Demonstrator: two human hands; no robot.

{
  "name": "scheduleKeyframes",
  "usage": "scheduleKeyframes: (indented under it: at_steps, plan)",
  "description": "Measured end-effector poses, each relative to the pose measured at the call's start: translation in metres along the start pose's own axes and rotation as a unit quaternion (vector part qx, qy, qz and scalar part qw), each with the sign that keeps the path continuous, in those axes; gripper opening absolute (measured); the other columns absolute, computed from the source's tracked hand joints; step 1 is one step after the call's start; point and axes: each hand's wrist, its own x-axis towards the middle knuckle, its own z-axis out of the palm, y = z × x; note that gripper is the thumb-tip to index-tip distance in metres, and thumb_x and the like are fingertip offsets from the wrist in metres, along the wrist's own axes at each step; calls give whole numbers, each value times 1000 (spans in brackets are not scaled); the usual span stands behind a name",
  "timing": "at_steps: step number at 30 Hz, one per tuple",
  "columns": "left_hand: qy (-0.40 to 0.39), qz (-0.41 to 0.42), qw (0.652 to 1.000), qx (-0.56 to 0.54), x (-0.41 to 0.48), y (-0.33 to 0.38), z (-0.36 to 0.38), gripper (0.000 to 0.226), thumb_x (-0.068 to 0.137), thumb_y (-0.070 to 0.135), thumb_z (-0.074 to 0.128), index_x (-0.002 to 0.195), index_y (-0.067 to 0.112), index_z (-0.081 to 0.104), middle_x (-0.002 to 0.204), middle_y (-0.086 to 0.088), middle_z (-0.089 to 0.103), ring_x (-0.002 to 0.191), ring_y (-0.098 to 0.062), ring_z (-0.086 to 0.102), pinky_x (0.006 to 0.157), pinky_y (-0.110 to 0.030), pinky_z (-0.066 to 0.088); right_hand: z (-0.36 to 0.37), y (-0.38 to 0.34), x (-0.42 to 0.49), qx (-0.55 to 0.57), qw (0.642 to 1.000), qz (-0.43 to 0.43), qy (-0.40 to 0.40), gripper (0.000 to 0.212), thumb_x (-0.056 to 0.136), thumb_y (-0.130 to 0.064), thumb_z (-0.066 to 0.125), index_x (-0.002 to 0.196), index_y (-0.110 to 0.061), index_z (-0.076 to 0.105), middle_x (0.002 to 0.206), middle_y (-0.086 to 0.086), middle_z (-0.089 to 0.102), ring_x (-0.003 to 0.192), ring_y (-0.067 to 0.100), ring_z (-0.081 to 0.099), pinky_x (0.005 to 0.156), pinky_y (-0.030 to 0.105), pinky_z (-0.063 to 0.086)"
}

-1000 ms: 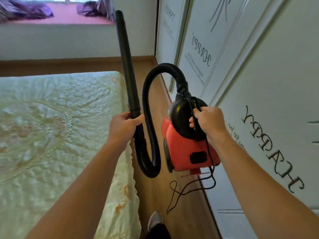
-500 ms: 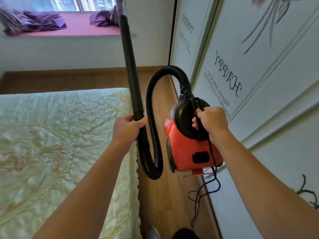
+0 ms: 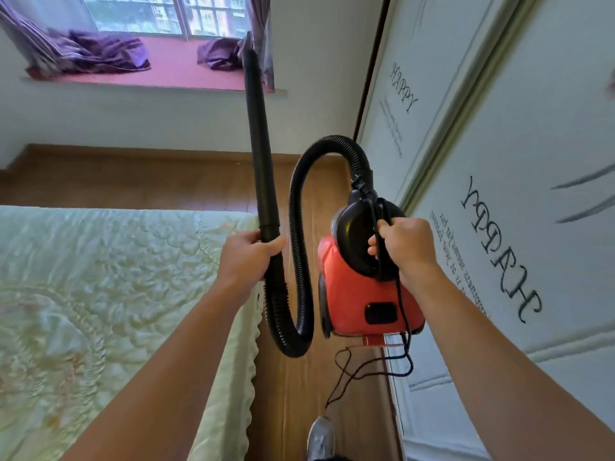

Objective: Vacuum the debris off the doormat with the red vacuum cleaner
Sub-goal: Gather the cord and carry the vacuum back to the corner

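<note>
The red vacuum cleaner [image 3: 362,294] hangs in the air in front of me, red body below and black dome on top. My right hand [image 3: 407,247] grips its black carry handle together with the power cord. A ribbed black hose [image 3: 299,247] loops down from the top and back up to the rigid black wand [image 3: 259,144], which points up and away. My left hand [image 3: 248,257] holds the wand at its lower end. The black cord [image 3: 369,367] dangles below the body. No doormat is in view.
A bed with a pale green quilted cover [image 3: 100,311] fills the left. White wardrobe doors [image 3: 532,161] with "HAPPY" lettering line the right. A narrow wooden floor strip [image 3: 299,394] runs between them. My shoe [image 3: 319,437] shows at the bottom. A window seat [image 3: 173,68] lies ahead.
The view has tilted up and moved forward along the aisle, showing more of the window. Both hands keep the same grips on the wand and the handle.
</note>
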Motion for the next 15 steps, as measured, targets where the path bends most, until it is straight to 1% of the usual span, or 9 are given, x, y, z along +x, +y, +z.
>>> scheduleKeyframes:
  at_steps: [3,6,9,12,15]
  plan:
    - [7,-2,1000,-8,55,25,13,11,92,21,72,98,12,72,94,-11,76,87,-25,75,76,-43,63,19,-28,59,-8,1000,-7,-7,23,99,-13,55,85,-4,71,70,12,69,57,22,67,64,37,60]
    - [20,1,1000,2,112,48,22,11,91,23,73,95,13,72,95,-14,76,86,-26,75,77,-46,63,39,-51,114,-16,1000,-19,-13,23,99,-13,54,85,-7,71,72,11,71,59,21,68,65,37,60]
    - [14,0,1000,1,170,72,30,10,91,22,73,96,14,71,91,-10,74,84,-25,74,75,-43,63,63,-69,171,-26,999,-25,-15,24,99,-14,54,83,-10,71,70,10,71,60,21,69,61,34,59]
    - [-4,6,1000,2,232,95,36,7,92,20,73,92,13,72,84,-8,71,79,-24,72,73,-42,63,91,-88,229,-26,999,-16,-13,24,98,-13,55,79,-10,70,68,12,69,56,22,67,56,31,52]
    - [-7,7,1000,13,297,120,37,6,91,21,74,91,15,73,78,-3,72,74,-21,73,70,-41,64,119,-110,285,-34,999,-12,-1,26,97,-13,55,76,-8,70,66,12,70,55,22,67,56,30,51]
